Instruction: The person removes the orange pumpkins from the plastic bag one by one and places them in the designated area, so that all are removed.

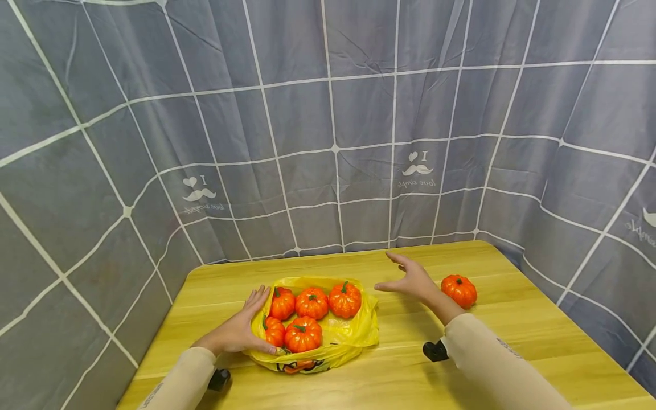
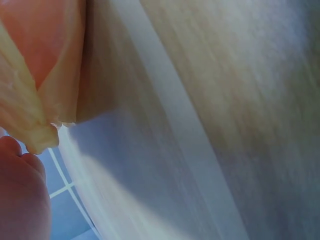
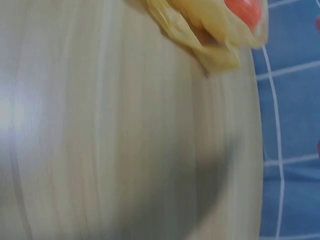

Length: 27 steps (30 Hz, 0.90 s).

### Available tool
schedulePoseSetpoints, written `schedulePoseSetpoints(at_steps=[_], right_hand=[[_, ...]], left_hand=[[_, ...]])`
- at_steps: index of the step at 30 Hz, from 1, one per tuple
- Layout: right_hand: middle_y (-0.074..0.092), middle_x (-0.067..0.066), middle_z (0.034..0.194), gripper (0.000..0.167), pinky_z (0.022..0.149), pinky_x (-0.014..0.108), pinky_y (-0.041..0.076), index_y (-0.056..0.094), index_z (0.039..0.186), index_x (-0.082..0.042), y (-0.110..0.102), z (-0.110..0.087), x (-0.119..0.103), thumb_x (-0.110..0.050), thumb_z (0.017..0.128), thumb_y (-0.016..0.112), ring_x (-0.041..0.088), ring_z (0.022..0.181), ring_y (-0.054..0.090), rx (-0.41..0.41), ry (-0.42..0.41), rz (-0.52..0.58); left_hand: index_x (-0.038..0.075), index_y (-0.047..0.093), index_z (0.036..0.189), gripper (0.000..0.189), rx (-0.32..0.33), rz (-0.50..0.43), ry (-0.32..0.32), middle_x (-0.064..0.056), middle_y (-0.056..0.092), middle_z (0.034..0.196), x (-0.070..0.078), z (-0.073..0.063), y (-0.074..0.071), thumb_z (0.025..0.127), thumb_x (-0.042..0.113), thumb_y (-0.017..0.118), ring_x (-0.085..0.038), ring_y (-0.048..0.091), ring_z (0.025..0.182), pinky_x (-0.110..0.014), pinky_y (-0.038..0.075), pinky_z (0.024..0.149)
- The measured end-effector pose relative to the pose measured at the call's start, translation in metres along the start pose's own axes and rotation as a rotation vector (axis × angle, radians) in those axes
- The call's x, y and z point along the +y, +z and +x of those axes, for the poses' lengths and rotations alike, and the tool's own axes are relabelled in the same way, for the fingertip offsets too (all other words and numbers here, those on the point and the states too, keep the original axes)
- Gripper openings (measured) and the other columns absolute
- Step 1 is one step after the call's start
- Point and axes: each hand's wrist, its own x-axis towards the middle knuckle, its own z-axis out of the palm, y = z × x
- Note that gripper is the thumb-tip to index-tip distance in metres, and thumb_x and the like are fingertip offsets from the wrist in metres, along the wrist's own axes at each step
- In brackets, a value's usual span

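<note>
In the head view a yellow plastic bag [image 1: 365,327] lies with its mouth facing up, and several small orange pumpkins [image 1: 303,335] with green stems sit inside. My left hand [image 1: 238,327] rests against the bag's left side, thumb stretched along the front rim and fingers spread toward the back. The left wrist view catches part of that hand [image 2: 22,192] beside the bag's edge [image 2: 42,127]. To the right of the bag, my right hand [image 1: 410,278] hovers with thumb and fingers apart, holding nothing. Another orange pumpkin [image 1: 459,291] stands on the table beyond my right forearm.
The wood-grain table [image 1: 405,370] has rounded far corners. Grey curtains with white grid lines [image 1: 359,114] hang close behind it and along both sides. A black wrist-worn piece [image 1: 435,351] sticks out below the right sleeve; a similar one [image 1: 219,380] is at the left.
</note>
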Motion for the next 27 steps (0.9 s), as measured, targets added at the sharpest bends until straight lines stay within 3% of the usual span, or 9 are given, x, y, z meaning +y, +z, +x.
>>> schedulePoseSetpoints(at_steps=[14,21,27], right_hand=[[0.046,0.022,0.150,0.095,0.109,0.050,0.038,0.046,0.148,0.002,0.060,0.000,-0.008,-0.028,0.072,0.093,0.045,0.134,0.045,-0.100,0.022,0.128],[0.051,0.027,0.143,0.090,0.105,0.052,0.042,0.049,0.144,0.007,0.075,0.001,-0.013,-0.023,0.072,0.094,0.045,0.128,0.050,-0.101,-0.002,0.164],[0.054,0.021,0.143,0.091,0.107,0.051,0.041,0.050,0.143,0.006,0.082,0.002,-0.016,-0.027,0.071,0.094,0.042,0.130,0.050,-0.109,0.017,0.159]], left_hand=[[0.009,0.006,0.163,0.134,-0.020,0.001,0.018,-0.016,-0.011,0.166,0.009,-0.002,-0.004,0.067,0.036,0.095,-0.041,-0.018,0.148,-0.073,-0.004,0.109],[0.008,0.005,0.163,0.136,-0.020,0.014,0.006,-0.014,-0.010,0.167,0.008,-0.002,-0.002,0.066,0.041,0.095,-0.037,-0.018,0.149,-0.069,-0.003,0.111],[0.009,0.004,0.163,0.135,-0.014,0.018,0.021,-0.014,-0.011,0.166,0.004,0.000,-0.002,0.067,0.041,0.094,-0.039,-0.017,0.149,-0.069,-0.003,0.111]])
